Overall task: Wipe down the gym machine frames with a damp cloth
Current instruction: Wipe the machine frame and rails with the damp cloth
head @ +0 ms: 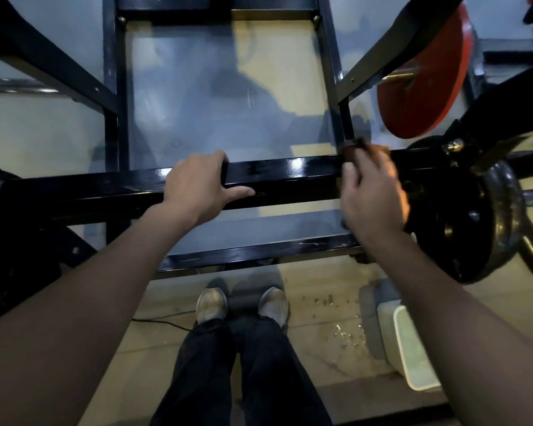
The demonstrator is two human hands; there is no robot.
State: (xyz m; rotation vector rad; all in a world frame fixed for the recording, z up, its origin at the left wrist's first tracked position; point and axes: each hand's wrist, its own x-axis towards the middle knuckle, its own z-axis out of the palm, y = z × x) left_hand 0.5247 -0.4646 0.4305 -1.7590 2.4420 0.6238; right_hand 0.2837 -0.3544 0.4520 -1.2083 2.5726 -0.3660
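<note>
A black gym machine frame fills the view, with a glossy horizontal crossbar (290, 172) running across the middle. My left hand (199, 187) grips this bar, fingers curled over its far edge and thumb lying along the near face. My right hand (371, 192) holds a dark brown cloth (356, 149) against the bar where an upright post (345, 121) meets it. Only the top of the cloth shows past my fingers. My right hand looks blurred.
A red weight plate (425, 84) hangs at the upper right, a black plate (480, 229) on a sleeve to the right. A white tub of water (413, 348) stands on the floor at the lower right, with drops beside it. My feet (242, 304) stand below a lower frame bar (259, 255).
</note>
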